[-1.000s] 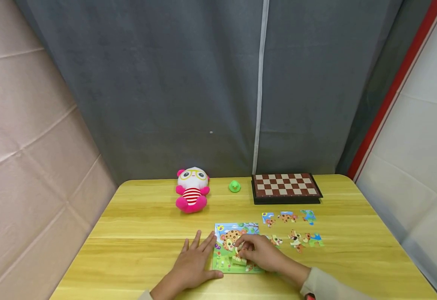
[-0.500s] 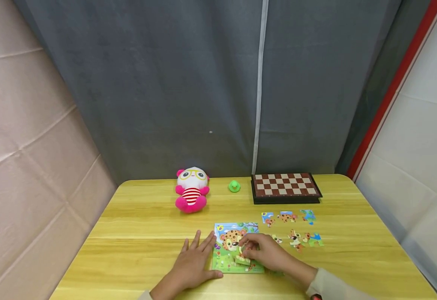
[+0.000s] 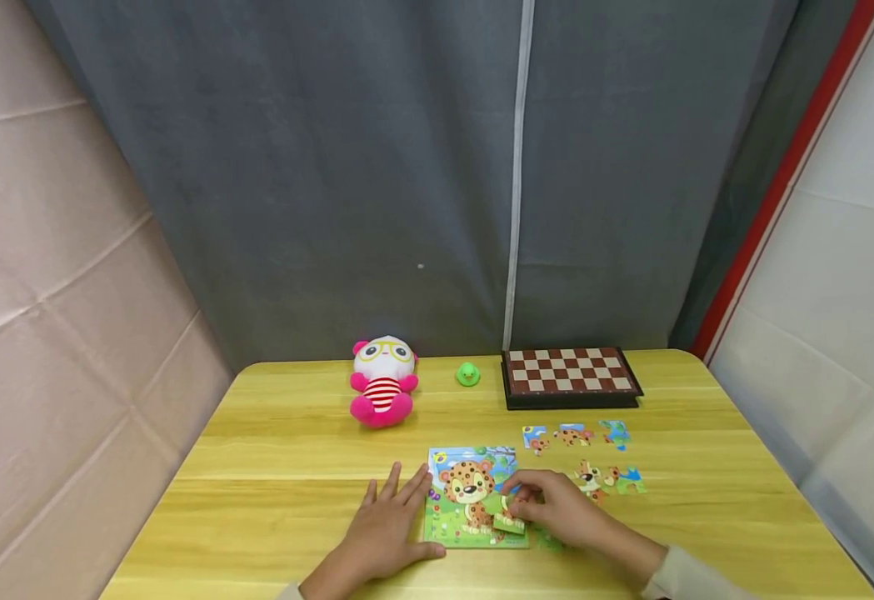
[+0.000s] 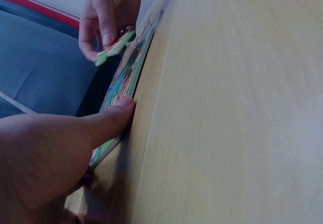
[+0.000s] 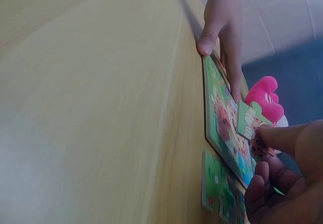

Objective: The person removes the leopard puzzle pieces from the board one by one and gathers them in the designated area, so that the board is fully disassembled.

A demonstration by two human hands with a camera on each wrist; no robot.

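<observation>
A square leopard puzzle board (image 3: 446, 525) lies on the wooden table, its picture showing a spotted leopard on grass. My left hand (image 3: 386, 525) rests spread along its left side, fingers straight, the thumb at the board's lower left corner. Over the board's right part, my right hand (image 3: 556, 504) pinches a green puzzle piece (image 3: 509, 524) with pale paws on it between thumb and fingers. In the right wrist view the puzzle piece (image 5: 248, 119) stands tilted above the board. The left wrist view also shows the piece (image 4: 115, 48) raised off the board's surface.
Several loose puzzle pieces lie right of the board, among them a sun piece (image 3: 534, 437) and a blue-green piece (image 3: 629, 481). A green piece (image 5: 214, 181) lies beside the board. Behind are a pink panda plush (image 3: 382, 383), a green duck (image 3: 468, 374) and a chessboard (image 3: 571, 371).
My right hand has moved right across the board with the puzzle piece, so the leopard's face and body now show. The left hand stays where it was.
</observation>
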